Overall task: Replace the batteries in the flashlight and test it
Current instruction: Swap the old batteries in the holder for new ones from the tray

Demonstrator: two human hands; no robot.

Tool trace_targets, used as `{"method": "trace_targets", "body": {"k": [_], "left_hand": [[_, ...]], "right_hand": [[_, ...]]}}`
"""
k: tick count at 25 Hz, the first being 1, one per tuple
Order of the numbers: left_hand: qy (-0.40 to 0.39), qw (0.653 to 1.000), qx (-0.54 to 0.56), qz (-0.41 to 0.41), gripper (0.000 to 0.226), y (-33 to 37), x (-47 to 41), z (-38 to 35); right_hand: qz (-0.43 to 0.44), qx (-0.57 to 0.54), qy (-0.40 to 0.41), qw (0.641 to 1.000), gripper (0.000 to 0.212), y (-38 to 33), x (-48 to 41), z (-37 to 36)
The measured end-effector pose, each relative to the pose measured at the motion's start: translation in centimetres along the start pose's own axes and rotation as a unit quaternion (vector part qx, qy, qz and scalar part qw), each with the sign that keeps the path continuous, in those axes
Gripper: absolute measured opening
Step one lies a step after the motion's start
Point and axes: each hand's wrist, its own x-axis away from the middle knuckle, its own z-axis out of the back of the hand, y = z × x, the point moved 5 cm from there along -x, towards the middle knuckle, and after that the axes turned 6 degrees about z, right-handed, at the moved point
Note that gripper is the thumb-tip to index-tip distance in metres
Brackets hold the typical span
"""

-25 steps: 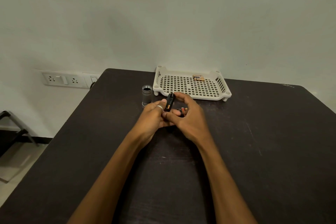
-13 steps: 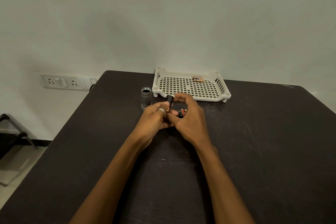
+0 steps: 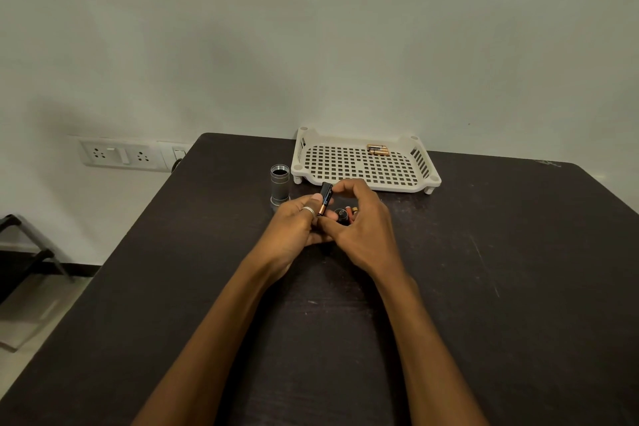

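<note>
Both hands pinch one battery (image 3: 325, 198) above the table (image 3: 518, 252)

Left hand (image 3: 294, 226) and right hand (image 3: 363, 228) fingers closed on it; long axis near-upright, copper end down, black end tilted far-right.

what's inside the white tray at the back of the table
A small cluster of copper-and-black batteries lies near the back wall of the white tray. Its perforated floor otherwise shows bare, and nothing covers it.

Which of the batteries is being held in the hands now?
The black-and-copper battery, pinched upright between both hands. The other batteries lie flat in the white tray, untouched.
</note>
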Motion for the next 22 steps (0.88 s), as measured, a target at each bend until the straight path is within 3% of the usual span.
{"method": "trace_targets", "body": {"k": [7,11,22], "left_hand": [[0.009,1.0,-0.007,-0.004,0.03,0.0,0.1,-0.1],[-0.004,1.0,0.002,-0.013,0.032,0.1,0.1,-0.1],[-0.009,1.0,-0.009,-0.02,0.034,0.0,0.1,0.0]], "right_hand": [[0.014,0.019,-0.003,1.0,0.044,0.1,0.1,0.1],[0.065,0.063,0.01,0.996,0.04,-0.7,0.2,0.4],[0.104,0.155,0.007,0.982,0.054,-1.9,0.6,0.3]]}}
